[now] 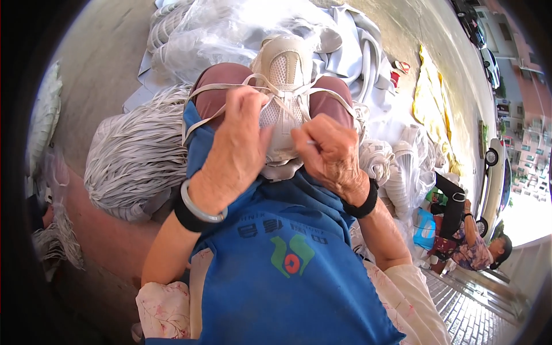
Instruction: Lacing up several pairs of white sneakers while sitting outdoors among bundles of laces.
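A beige shoe (280, 118) with mesh panels stands between my knees, its toe pointing away from me. A flat pale shoelace (206, 119) crosses the shoe and loops out to both sides, over the knees. My left hand (233, 146) is over the left side of the shoe, thumb apart from the bent fingers, with nothing visible between them. Close to the shoe's right side, my right hand (330, 150) is closed. A tiny pale bit shows at its fingers, too small to name.
A large bundle of pale laces (138, 152) lies at the left. Clear plastic bags (230, 37) with wrapped pale shoes are piled ahead and right. A yellow sheet (430, 103) lies farther right; another person (471, 244) sits at the far right.
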